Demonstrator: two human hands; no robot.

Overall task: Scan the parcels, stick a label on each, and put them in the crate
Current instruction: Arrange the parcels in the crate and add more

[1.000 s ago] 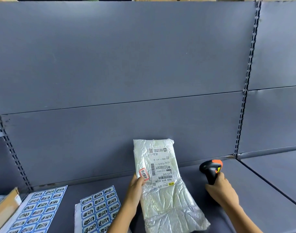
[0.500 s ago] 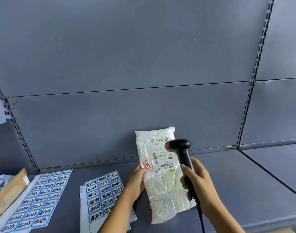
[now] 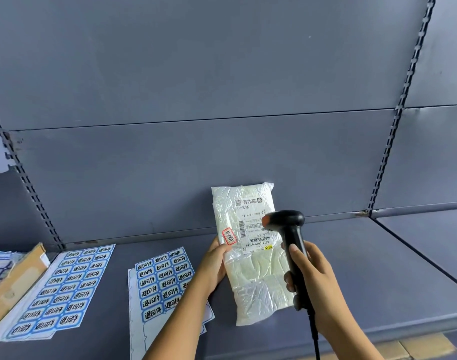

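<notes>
A cardboard box (image 3: 11,279) lies at the far left of the grey shelf (image 3: 391,268), with a sheet of blue labels (image 3: 63,289) beside it and a second sheet (image 3: 162,284) further right. The left hand (image 3: 214,266) grips the left edge of the white parcel (image 3: 256,276), holding it up over the shelf, long axis running away from the person, far end leaning slightly left, shipping label (image 3: 253,227) upside down. The right hand (image 3: 315,281) is clenched round the black scanner (image 3: 289,229), whose head points left at that label.
</notes>
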